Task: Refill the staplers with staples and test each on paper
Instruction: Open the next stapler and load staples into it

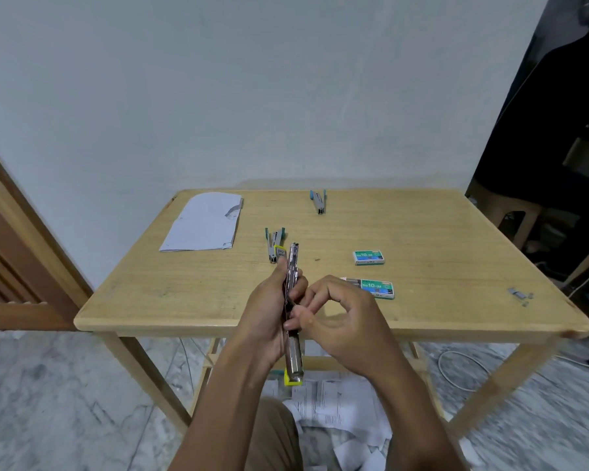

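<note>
My left hand (pixel 265 317) grips a yellow-trimmed metal stapler (pixel 293 355), swung wide open and held lengthwise above the table's near edge. My right hand (pixel 337 317) pinches at the stapler's middle with thumb and forefinger; what lies between the fingertips is too small to tell. A teal stapler (pixel 274 243) lies open on the table just beyond my hands. A blue stapler (pixel 318 201) lies open near the far edge. Two green staple boxes sit to the right: one shut (pixel 368 258), one slid open (pixel 374 288) beside my right hand. Folded white paper (pixel 204 223) rests at the far left.
The wooden table (pixel 191 300) stands against a pale wall. A few loose staple strips (pixel 519 295) lie near its right edge. Scraps of printed paper (pixel 334 406) cover the floor under the table. A wooden door stands left, a plastic stool and cables right.
</note>
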The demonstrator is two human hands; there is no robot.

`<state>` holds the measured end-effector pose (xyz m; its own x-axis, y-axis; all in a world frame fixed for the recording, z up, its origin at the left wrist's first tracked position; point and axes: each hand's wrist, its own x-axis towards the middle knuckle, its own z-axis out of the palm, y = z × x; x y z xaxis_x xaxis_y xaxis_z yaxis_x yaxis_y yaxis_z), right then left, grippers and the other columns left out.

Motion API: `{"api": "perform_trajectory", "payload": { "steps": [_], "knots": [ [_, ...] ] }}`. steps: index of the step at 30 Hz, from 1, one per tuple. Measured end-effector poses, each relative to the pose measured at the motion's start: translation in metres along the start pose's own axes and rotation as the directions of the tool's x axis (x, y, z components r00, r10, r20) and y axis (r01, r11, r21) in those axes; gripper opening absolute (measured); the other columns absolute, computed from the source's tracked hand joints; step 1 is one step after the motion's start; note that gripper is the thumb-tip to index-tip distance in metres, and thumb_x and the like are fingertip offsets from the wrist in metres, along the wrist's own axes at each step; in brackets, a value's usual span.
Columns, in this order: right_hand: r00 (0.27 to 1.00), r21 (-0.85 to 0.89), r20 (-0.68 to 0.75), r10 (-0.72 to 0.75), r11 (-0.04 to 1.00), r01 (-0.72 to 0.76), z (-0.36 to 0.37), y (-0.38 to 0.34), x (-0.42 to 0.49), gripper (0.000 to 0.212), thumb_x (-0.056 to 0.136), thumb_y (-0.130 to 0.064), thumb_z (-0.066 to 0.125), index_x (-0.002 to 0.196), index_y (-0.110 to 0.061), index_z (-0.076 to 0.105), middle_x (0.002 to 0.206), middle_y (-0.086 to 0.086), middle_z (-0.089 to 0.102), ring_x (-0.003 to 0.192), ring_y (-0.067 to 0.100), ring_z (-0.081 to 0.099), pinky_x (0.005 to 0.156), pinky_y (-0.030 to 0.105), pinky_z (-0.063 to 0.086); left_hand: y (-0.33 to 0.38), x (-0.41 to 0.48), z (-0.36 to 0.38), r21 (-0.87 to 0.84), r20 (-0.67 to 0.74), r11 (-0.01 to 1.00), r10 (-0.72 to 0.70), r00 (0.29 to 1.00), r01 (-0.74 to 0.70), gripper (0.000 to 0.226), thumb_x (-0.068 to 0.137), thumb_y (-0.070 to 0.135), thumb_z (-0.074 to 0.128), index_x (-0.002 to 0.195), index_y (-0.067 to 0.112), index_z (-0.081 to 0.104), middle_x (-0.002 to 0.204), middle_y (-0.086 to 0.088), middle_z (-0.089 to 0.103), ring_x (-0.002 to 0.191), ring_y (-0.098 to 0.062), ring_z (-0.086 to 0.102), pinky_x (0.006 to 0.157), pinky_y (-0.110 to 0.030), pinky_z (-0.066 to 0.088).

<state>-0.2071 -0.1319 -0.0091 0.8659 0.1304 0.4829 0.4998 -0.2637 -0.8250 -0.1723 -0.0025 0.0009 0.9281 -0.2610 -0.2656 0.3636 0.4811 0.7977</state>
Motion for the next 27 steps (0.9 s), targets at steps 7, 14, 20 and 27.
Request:
{"api": "perform_trajectory", "payload": {
  "steps": [7, 14, 20, 27],
  "knots": [
    [0.975, 0.116, -0.047, 0.216, 0.971, -0.209, 0.005, -0.017, 0.012, 0.027, 0.094, -0.041, 0.06, 0.118, -0.032, 0.067, 0.079, -0.005, 0.072, 0.07, 0.009, 0.067, 0.076, 0.026, 0.055, -0.002, -0.003, 0.003, -0.036, 0.051, 0.999, -0.01, 0.999, 0.012, 0.045, 0.099, 0.048, 0.048, 0.075, 0.011, 0.056, 0.055, 0.002, 0.03, 0.038, -0.005, 0.025, 0.027, -0.014, 0.023],
    [0.964, 0.137, -0.069, 0.256, 0.96, -0.245, 0.014, -0.011, 0.014, 0.042, 0.092, -0.048, 0.058, 0.133, -0.039, 0.057, 0.082, 0.0, 0.063, 0.066, 0.006, 0.06, 0.076, 0.046, 0.058, -0.003, -0.002, -0.002, 0.078, 0.022, 0.997, -0.012, 1.0, 0.01, 0.053, 0.097, 0.055, 0.047, 0.064, 0.014, 0.044, 0.054, -0.001, 0.029, 0.036, -0.008, 0.027, 0.029, -0.016, 0.021],
    [0.953, 0.2, -0.044, 0.299, 0.937, -0.285, 0.018, -0.01, 0.013, 0.049, 0.083, -0.058, 0.055, 0.125, -0.036, 0.066, 0.081, -0.001, 0.056, 0.068, 0.012, 0.062, 0.065, 0.043, 0.062, 0.001, -0.006, 0.004, 0.072, -0.001, 0.997, 0.006, 1.0, -0.006, 0.056, 0.099, 0.05, 0.045, 0.057, 0.013, 0.043, 0.051, -0.002, 0.031, 0.036, -0.008, 0.027, 0.029, -0.016, 0.021],
    [0.945, 0.278, -0.033, 0.325, 0.911, -0.304, 0.022, -0.005, 0.008, 0.036, 0.095, -0.042, 0.053, 0.096, -0.014, 0.076, 0.089, 0.008, 0.055, 0.073, 0.03, 0.066, 0.063, 0.042, 0.062, 0.002, -0.005, 0.006, 0.083, -0.054, 0.996, 0.036, 0.998, -0.031, 0.052, 0.102, 0.045, 0.042, 0.063, 0.011, 0.045, 0.053, -0.002, 0.033, 0.035, -0.008, 0.028, 0.028, -0.016, 0.022]
  ]
}}
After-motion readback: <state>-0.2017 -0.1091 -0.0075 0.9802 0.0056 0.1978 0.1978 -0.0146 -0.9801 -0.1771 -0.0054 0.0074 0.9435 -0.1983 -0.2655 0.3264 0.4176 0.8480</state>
